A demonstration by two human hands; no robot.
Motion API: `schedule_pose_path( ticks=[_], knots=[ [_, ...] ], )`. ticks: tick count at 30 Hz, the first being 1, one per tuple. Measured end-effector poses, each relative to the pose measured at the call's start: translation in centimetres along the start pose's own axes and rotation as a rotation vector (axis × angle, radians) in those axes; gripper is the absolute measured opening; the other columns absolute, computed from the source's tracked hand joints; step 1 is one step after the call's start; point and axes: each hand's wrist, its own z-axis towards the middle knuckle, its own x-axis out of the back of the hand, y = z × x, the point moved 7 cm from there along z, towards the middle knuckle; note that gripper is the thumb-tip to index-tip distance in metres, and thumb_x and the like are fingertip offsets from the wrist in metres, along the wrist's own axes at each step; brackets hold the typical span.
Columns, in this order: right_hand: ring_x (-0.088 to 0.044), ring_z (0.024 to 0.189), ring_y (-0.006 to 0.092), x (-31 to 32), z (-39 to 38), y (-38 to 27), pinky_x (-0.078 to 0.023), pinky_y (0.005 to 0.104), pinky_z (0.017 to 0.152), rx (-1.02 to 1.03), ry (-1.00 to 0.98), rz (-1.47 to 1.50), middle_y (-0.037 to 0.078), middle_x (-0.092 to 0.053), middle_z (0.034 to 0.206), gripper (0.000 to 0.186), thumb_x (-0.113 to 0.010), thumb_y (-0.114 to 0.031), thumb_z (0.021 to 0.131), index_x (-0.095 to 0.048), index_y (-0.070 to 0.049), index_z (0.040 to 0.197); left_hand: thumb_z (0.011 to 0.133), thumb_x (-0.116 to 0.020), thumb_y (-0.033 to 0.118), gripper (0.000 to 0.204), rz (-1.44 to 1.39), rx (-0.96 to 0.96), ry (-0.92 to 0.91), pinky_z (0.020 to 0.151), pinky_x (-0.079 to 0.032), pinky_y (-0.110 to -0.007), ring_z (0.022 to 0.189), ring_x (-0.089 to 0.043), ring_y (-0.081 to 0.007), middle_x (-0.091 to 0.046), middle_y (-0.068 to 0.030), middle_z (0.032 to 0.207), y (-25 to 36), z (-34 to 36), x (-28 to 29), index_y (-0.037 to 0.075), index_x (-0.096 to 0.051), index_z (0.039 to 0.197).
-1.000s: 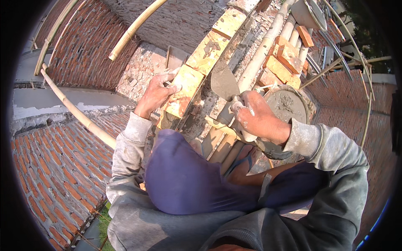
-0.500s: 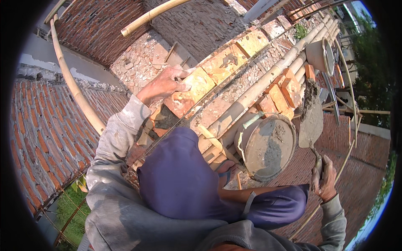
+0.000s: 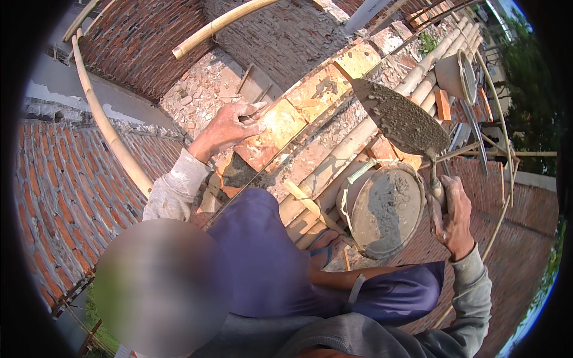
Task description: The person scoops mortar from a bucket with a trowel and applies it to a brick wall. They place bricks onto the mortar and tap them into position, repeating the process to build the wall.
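Observation:
My left hand (image 3: 225,132) grips a pale yellow-orange brick (image 3: 273,135) at the near end of a course of bricks (image 3: 319,89) on a wall top, with a thin straight line along its side. Wet grey mortar (image 3: 239,172) lies at the brick's near end. My right hand (image 3: 453,215) is closed round a trowel handle; the wide blade (image 3: 399,116) is raised, coated with mortar, over bamboo poles and loose bricks. Left of that hand stands a bucket (image 3: 382,215) of grey mortar, a pale-green-handled tool (image 3: 363,171) at its rim.
Bamboo poles (image 3: 316,173) run beside the wall, with a second bucket (image 3: 453,76) farther up and loose bricks (image 3: 410,160). Curved bamboo poles (image 3: 110,137) cross at left. Brick walls (image 3: 62,197) and rubble (image 3: 191,89) lie below. My folded legs are in the lower middle.
The trowel went from beside my left hand out to the right of the bucket, and is now raised up and leftward, heaped with mortar. My left hand stays on the brick.

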Motion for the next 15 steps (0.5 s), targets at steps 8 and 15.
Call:
schedule_pose_path(
  ticks=[8,15],
  knots=[
    [-0.054,0.065,0.0264,-8.6,10.7,-6.1,-0.044,0.0392,0.064,-0.033,-0.138,0.784,0.012,-0.054,0.075,0.024,-0.072,-0.018,0.1,-0.063,0.002,0.11,0.092,-0.084,0.035,0.05,0.048,-0.206,0.063,0.087,-0.053,-0.041,0.092,-0.071,-0.0268,-0.075,-0.024,0.098,0.7,-4.9,0.9,-0.008,-0.073,0.116],
    [-0.065,0.072,0.0443,-12.5,11.4,-8.6,-0.049,0.0463,0.065,0.07,0.046,0.637,0.024,-0.064,0.084,0.024,-0.067,-0.008,0.1,-0.062,0.008,0.117,0.091,-0.084,0.042,0.052,0.051,-0.088,-0.004,0.073,-0.051,-0.037,0.076,-0.062,-0.0193,-0.067,-0.0131,0.085,-1.9,-3.6,0.7,-0.007,-0.076,0.108]
  ],
)
